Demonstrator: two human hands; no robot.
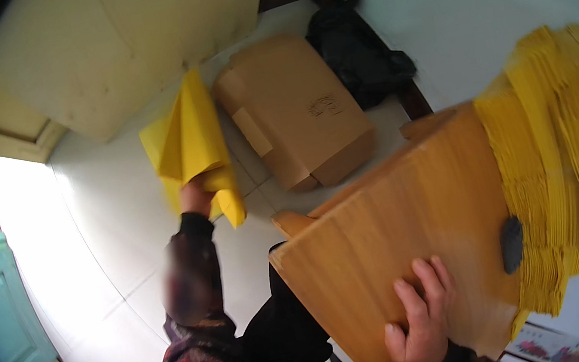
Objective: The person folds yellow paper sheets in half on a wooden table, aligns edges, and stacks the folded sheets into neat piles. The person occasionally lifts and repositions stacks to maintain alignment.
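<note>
Off the left side of the wooden table (394, 217), my left hand (195, 197) is closed on a folded yellow sheet (193, 139). It looks like thick paper or cloth, and its edges are smeared by motion. The sheet hangs over the tiled floor, left of a cardboard box. My right hand (421, 319) lies on the tabletop near its front edge, fingers apart, with nothing in it. Along the table's right side stand tall stacks of yellow folded sheets (564, 145). A dark grey oval object (512, 244) lies against the stacks.
The closed cardboard box (300, 103) rests on the floor beyond the table, beside a black bag (359, 48) near the wall. A cream-coloured cabinet or panel (109, 43) stands at the far left. A teal cabinet (2, 302) is at the left edge, near a bright opening.
</note>
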